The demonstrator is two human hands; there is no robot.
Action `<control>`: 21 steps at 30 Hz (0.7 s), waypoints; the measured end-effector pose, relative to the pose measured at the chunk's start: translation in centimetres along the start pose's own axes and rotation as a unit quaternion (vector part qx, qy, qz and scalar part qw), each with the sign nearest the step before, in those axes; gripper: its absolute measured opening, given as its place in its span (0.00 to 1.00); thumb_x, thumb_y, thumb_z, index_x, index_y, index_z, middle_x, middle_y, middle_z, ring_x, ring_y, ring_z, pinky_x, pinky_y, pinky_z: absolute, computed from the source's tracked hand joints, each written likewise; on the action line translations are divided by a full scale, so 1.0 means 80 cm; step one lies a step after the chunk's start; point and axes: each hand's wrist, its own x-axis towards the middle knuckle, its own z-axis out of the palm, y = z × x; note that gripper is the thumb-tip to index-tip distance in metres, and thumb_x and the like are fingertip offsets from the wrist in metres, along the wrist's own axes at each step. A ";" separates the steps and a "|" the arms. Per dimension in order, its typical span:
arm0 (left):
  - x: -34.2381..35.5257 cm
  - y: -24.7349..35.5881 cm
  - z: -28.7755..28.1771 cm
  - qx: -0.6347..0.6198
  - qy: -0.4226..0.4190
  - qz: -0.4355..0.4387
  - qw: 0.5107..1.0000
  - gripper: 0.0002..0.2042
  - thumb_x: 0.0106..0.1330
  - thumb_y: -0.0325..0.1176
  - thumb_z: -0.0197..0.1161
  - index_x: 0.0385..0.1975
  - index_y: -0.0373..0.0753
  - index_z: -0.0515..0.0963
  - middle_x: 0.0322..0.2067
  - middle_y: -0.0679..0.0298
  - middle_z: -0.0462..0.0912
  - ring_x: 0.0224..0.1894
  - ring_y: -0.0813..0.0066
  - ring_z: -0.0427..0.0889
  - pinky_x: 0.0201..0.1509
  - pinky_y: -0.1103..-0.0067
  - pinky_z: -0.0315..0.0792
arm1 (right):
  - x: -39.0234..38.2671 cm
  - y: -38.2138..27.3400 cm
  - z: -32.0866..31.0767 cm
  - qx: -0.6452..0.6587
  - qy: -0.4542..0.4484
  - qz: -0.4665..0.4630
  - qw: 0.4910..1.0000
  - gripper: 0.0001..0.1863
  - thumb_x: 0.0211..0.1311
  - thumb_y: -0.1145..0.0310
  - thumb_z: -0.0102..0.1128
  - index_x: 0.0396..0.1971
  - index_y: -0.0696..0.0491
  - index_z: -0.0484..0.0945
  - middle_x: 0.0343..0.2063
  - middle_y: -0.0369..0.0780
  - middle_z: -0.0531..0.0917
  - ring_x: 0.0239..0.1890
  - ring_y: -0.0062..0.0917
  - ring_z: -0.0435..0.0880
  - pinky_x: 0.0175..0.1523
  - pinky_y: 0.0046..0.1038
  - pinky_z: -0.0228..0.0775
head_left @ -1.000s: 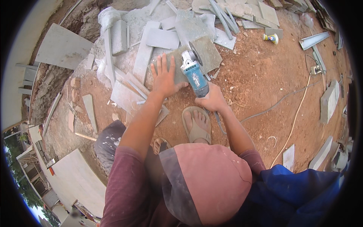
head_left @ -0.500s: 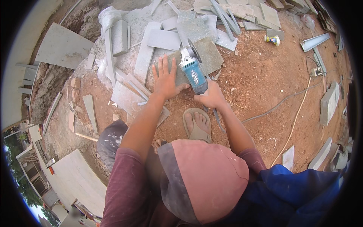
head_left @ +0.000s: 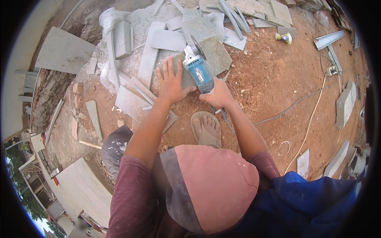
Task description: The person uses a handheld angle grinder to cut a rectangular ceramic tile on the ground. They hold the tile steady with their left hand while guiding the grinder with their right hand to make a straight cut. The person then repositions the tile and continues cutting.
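Note:
My right hand [head_left: 218, 94] is wrapped round the rear of a teal angle grinder [head_left: 199, 73]. The grinder's silver head and dark disc [head_left: 199, 47] point away from me, over a grey-green stone slab [head_left: 216, 57]. Whether the disc touches the stone, I cannot tell. My left hand [head_left: 172, 82] lies flat on the near left part of the slab, fingers spread and thumb toward the grinder. A cord trails from the grinder's back end, past my sandalled foot [head_left: 206, 127].
Cut stone pieces [head_left: 168, 40] lie heaped beyond and left of the slab. On the reddish dirt at right are a small tub [head_left: 283, 38], a metal channel [head_left: 330, 41], a power socket [head_left: 330, 71] and a loose cable [head_left: 291, 111]. A wooden handle [head_left: 90, 144] lies left.
The grinder and my right hand have shifted slightly left, toward my left hand. My left hand stays pressed on the slab. The whole view has moved a little.

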 end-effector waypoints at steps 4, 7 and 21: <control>0.001 -0.004 0.006 0.003 0.017 0.008 1.000 0.67 0.57 0.75 0.72 0.86 0.36 0.45 0.86 0.40 0.33 0.88 0.40 0.28 0.85 0.43 0.23 | 0.004 0.004 0.001 0.018 0.004 -0.012 1.000 0.35 0.41 0.56 0.81 0.45 0.69 0.82 0.43 0.61 0.88 0.50 0.54 0.90 0.58 0.44 0.82; 0.001 -0.004 0.007 0.003 0.020 0.011 1.000 0.67 0.57 0.75 0.72 0.86 0.36 0.46 0.86 0.39 0.33 0.88 0.40 0.28 0.85 0.43 0.23 | 0.005 0.002 -0.001 0.005 0.000 -0.002 1.000 0.36 0.41 0.56 0.81 0.45 0.68 0.82 0.43 0.62 0.88 0.50 0.54 0.90 0.58 0.44 0.82; 0.000 -0.007 0.013 0.005 0.041 0.020 0.999 0.65 0.58 0.76 0.70 0.84 0.33 0.52 0.86 0.39 0.35 0.88 0.38 0.29 0.85 0.43 0.23 | 0.015 0.000 -0.003 -0.007 -0.002 0.004 1.000 0.38 0.41 0.54 0.81 0.47 0.69 0.81 0.44 0.62 0.88 0.52 0.54 0.89 0.59 0.44 0.81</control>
